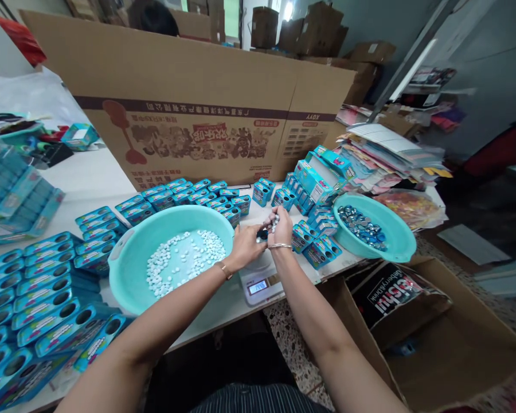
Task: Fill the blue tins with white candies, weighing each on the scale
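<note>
My right hand [281, 229] is cupped, its fingers curled around several small white candies [275, 222]. Just left of it, my left hand [247, 248] has its fingers closed about a small blue box [262, 234]; most of that box is hidden, with a dark round opening showing between the hands. Both hands are above a white digital scale [263, 289] with a lit display. To the left, a large turquoise basin [124, 269] contains many loose white candies [206, 245].
Rows of blue boxes with round holes [60, 298] stand on the left; more boxes [320, 250] sit right of my hands. A second basin [398, 235] holds shiny blue packets. A cardboard panel [215, 74] rises behind. An open carton [464, 350] is at the lower right.
</note>
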### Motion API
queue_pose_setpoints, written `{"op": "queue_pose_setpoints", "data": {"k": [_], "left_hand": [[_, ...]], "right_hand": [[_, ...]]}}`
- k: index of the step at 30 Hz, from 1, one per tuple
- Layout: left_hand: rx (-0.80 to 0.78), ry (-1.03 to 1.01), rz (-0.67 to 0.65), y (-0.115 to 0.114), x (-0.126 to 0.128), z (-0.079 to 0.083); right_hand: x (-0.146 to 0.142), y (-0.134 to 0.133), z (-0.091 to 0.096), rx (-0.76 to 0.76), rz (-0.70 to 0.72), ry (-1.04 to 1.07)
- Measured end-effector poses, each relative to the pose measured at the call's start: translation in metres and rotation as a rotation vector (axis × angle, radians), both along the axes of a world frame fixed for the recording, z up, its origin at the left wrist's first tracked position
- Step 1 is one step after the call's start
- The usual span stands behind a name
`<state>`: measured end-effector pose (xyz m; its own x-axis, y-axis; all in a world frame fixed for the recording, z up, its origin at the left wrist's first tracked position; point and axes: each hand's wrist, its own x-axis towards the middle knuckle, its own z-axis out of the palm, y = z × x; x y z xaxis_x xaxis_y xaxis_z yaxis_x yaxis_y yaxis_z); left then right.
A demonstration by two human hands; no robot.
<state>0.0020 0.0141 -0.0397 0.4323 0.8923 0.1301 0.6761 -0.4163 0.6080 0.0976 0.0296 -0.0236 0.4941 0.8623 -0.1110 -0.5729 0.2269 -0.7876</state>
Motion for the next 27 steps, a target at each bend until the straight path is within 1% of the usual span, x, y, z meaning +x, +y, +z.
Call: {"op": "queue_pose_setpoints", "data": {"k": [5,9,12,14,18,21,24,27], "left_hand": [[-0.005,-0.022,0.012,0.000,0.000,-0.003],[-0.017,-0.030,0.013,0.000,-0.001,-0.003],[-0.011,-0.033,0.010,0.000,-0.001,-0.002],[-0.006,-0.025,0.006,0.000,0.000,-0.002],[-0.014,0.015,0.000,-0.002,0.000,-0.001],[0.002,0.014,-0.027,-0.003,-0.008,0.002],[0.027,0.002,-0.027,-0.003,-0.021,0.008],[0.058,-0.001,-0.008,-0.003,-0.034,0.013]], "right_hand": [[-0.002,0.000,-0.005,0.035,-0.036,-0.055],[-0.003,0.000,-0.007,0.040,-0.031,-0.064],[-0.002,0.001,-0.007,0.032,-0.043,-0.042],[0.001,0.003,-0.005,-0.007,-0.034,0.017],[0.019,0.002,0.006,-0.097,0.034,0.244],[0.040,-0.005,0.014,-0.084,0.075,0.369],[0.058,-0.016,0.017,-0.068,0.081,0.431],[0.068,-0.023,0.017,-0.053,0.069,0.443]]}}
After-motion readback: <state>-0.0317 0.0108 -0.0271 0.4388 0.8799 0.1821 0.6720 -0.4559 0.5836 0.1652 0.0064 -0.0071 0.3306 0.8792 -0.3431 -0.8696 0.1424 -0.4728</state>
